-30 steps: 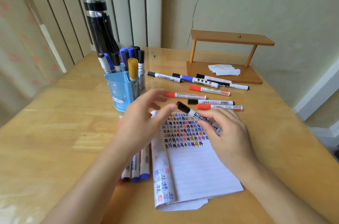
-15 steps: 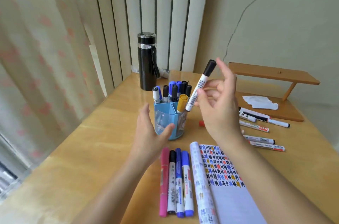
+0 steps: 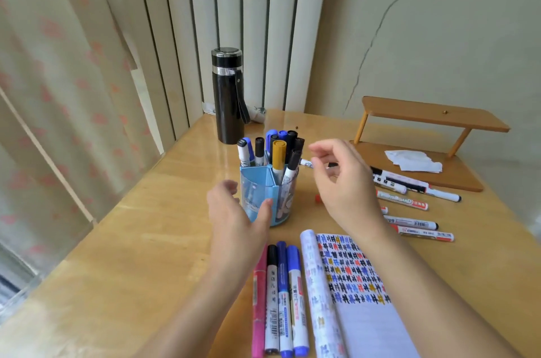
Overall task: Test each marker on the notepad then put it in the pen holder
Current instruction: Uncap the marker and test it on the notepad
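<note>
Left grip: released and loosely cupped beside the pen holder, thumb touching its wall, I judge to steady it.
Right grip: released, fingers slack, holding nothing, just right of the holder's rim.
Black-capped marker: leaning in the holder among the others, cap up.
Notepad: open on the surface under my right forearm, handy for test strokes.
Row of four markers: beside the notepad, within easy reach.

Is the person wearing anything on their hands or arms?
Nothing that shows! The left hand and right hand have no gloves or rings. Both forearms are bare right down to the picture's edge, with no sleeves, watch or bracelet.
</note>
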